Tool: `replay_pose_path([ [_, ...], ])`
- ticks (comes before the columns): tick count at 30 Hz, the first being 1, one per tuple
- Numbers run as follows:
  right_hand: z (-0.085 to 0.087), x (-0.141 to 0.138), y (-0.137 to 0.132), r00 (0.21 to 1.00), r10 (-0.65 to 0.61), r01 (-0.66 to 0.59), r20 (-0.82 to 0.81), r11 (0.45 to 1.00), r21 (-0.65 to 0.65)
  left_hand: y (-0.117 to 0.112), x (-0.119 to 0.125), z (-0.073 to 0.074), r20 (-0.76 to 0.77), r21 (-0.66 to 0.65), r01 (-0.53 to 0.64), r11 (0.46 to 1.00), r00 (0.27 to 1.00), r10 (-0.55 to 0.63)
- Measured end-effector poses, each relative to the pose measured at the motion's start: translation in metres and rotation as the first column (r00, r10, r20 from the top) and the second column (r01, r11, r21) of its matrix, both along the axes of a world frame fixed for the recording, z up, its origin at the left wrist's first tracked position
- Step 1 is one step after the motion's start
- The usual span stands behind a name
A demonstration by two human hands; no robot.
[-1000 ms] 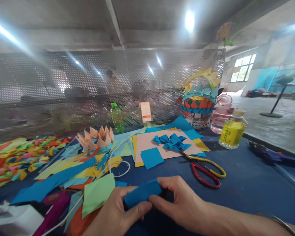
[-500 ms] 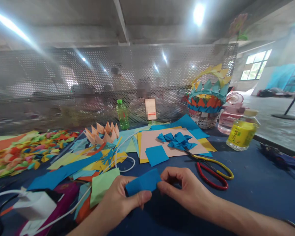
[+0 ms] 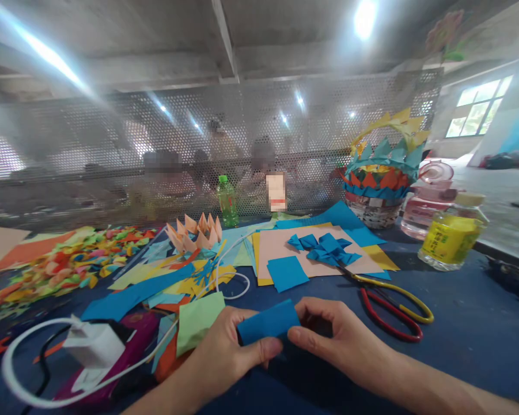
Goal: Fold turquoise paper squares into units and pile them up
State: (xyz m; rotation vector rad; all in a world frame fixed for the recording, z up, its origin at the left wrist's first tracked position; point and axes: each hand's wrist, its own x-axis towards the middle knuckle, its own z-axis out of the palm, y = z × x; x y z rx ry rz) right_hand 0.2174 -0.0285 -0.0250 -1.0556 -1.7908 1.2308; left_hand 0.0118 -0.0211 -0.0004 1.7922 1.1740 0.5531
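Note:
Between my two hands is a folded piece of blue paper (image 3: 268, 321), held just above the dark blue table. My left hand (image 3: 244, 343) grips its left end, thumb along the lower edge. Thumb and curled fingers of my right hand (image 3: 322, 325) pinch its right end. Beyond them a blue paper square (image 3: 287, 273) and several folded blue paper pieces (image 3: 328, 249) lie on a pale pink sheet (image 3: 272, 242). Scissors (image 3: 393, 305) with red and yellow handles lie right of my right hand, their blades partly under the folded pieces. A light green paper square (image 3: 200, 323) lies beside my left hand.
At left are a white plug adapter (image 3: 94, 343) on a purple power strip (image 3: 132, 334), a looping white cable and heaped small folded papers (image 3: 86, 259). Behind stand a peach paper ring (image 3: 194, 233) and green bottle (image 3: 228, 202). At right are a paper basket (image 3: 378, 178) and yellow-labelled bottle (image 3: 453, 236).
The view has turned a little left, so everything sits further right. The blue paper looks narrower, its top edge more level. Both hands keep their hold on it.

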Motion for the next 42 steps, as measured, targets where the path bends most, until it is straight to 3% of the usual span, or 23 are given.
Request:
replay_pose_path([
  [6, -0.002, -0.002, -0.003, 0.996, -0.034, 0.026, 0.078, 0.995, 0.096, -0.001, 0.002, 0.001, -0.041, 0.046, 0.032, 0.998, 0.999, -0.030],
  [11, 0.000, -0.001, -0.002, 0.996, -0.066, 0.063, 0.066, 0.997, 0.052, 0.003, -0.002, -0.005, -0.075, 0.133, -0.029, 0.991, 0.996, 0.039],
  [16, 0.001, -0.003, -0.006, 0.999, -0.006, 0.005, 0.033, 0.999, 0.037, 0.003, -0.003, -0.008, -0.121, 0.171, -0.032, 0.985, 0.991, 0.053],
  [20, 0.003, -0.004, -0.010, 0.998, 0.054, -0.053, -0.023, 0.998, 0.045, -0.001, -0.002, -0.006, -0.138, 0.156, -0.011, 0.988, 0.990, 0.033],
  [30, 0.002, -0.001, -0.002, 0.999, -0.037, 0.037, -0.005, 0.999, 0.039, 0.004, -0.002, -0.006, 0.035, 0.014, -0.047, 0.999, 0.998, 0.047],
  [42, 0.003, 0.000, 0.001, 0.996, -0.080, 0.078, 0.030, 0.996, 0.044, 0.006, -0.005, -0.006, -0.006, 0.139, -0.078, 0.987, 0.997, 0.080],
])
